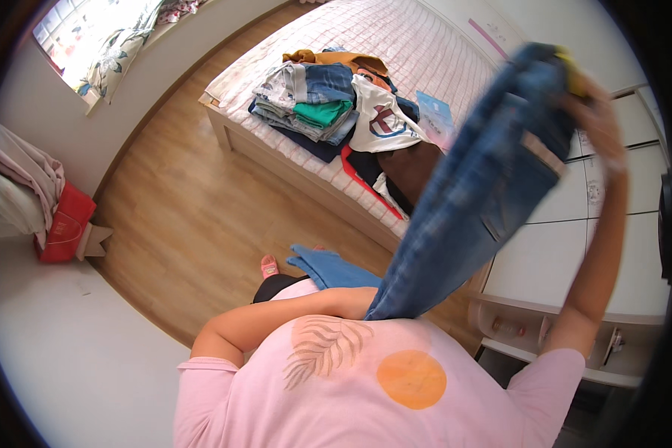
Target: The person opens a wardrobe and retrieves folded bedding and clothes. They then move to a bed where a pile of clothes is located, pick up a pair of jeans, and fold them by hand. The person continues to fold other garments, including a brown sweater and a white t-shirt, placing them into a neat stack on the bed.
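Note:
Blue denim jeans [470, 196] stretch diagonally across my front. Up at the right, my right hand [596, 120], slightly blurred, grips their waist end, where a yellow patch [571, 70] shows. Low against my body, my left hand [364, 301] is at the other end of the jeans, its fingers hidden by the denim. Beyond my left forearm hangs a lighter blue piece of denim [339, 271]; whether it belongs to the same jeans is hidden. A tan patch crosses the jeans near the raised end.
Ahead stands a bed [308, 179] bearing a stack of folded clothes [308, 106], a white printed shirt [383, 120], dark garments [409, 168] and a clear packet [434, 115]. White cabinets [537, 252] stand at the right. A red bag [64, 224] sits by the left wall.

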`<action>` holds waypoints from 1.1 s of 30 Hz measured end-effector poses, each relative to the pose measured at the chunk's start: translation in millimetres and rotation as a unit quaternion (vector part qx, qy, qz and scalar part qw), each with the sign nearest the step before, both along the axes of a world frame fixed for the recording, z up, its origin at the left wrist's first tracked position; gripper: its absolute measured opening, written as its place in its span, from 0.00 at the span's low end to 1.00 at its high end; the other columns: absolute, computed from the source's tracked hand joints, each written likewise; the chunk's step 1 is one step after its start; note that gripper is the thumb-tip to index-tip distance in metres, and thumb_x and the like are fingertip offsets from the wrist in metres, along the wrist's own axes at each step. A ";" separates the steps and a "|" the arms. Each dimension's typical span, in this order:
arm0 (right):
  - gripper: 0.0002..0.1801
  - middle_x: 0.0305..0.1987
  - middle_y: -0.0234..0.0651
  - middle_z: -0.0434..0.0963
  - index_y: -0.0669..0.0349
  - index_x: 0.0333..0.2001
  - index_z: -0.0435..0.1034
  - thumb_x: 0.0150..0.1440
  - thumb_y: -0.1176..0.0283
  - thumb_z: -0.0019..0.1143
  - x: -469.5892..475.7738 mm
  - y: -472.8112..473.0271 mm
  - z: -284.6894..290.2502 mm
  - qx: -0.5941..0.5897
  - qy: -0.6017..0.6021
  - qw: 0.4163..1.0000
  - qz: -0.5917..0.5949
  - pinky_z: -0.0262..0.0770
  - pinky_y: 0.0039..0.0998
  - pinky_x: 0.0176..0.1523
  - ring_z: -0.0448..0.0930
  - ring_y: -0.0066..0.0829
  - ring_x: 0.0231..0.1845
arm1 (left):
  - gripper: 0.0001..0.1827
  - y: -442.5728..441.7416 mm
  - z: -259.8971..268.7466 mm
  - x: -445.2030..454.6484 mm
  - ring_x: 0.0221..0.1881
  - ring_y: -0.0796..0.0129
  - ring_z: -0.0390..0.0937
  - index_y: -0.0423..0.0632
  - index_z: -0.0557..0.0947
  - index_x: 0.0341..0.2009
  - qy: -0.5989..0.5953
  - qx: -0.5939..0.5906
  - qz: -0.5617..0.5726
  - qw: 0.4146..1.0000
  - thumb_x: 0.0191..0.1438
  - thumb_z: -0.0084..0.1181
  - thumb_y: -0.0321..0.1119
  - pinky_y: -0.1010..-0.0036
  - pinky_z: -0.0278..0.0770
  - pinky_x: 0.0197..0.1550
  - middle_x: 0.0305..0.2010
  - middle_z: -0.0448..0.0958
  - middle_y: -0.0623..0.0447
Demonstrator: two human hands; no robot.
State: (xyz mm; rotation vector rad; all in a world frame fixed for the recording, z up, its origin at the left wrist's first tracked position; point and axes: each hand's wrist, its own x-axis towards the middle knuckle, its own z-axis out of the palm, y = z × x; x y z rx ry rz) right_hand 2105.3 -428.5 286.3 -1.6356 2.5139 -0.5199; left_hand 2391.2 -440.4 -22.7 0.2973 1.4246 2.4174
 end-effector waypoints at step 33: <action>0.21 0.38 0.41 0.76 0.61 0.42 0.71 0.40 0.78 0.59 127.5 -71.4 -171.3 -0.236 0.095 0.945 0.205 0.71 0.37 0.45 0.75 0.42 0.40 | 0.19 -195.9 48.1 -3.3 0.45 0.67 0.75 0.42 0.69 0.53 -0.052 0.061 0.475 0.876 0.55 0.48 0.25 0.71 0.77 0.46 0.48 0.73 0.49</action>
